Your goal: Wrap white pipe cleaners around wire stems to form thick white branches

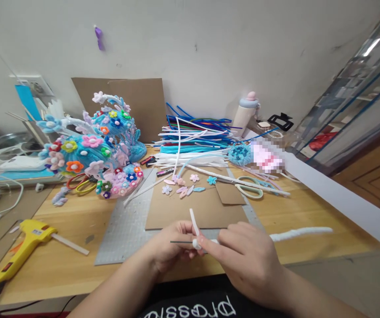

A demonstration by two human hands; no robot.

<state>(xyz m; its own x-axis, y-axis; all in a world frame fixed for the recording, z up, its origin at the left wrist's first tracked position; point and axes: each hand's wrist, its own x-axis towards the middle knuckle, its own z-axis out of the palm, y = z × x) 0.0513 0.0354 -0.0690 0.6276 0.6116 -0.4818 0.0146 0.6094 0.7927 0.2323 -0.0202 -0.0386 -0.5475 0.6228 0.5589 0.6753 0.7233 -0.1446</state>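
Note:
Close to the table's front edge, my left hand [173,243] and my right hand [252,249] meet around a thin rod wrapped in white pipe cleaner [302,234]. Its wrapped length runs out to the right past my right hand. A bare dark end of the rod [181,242] points left beneath my left fingers. From the wrap, a loose white pipe cleaner end [194,221] sticks up between my fingertips. My left hand is closed at the wrap. My right index finger presses there, with the other fingers curled round the rod.
Behind the hands, small fuzzy flowers and petals [190,191] lie on cardboard [176,214] over a grey cutting mat [117,238]. Scissors [249,190] and bundled pipe cleaners [193,148] lie farther back. Flowered blue pieces [84,150] and a yellow glue gun [27,247] are left.

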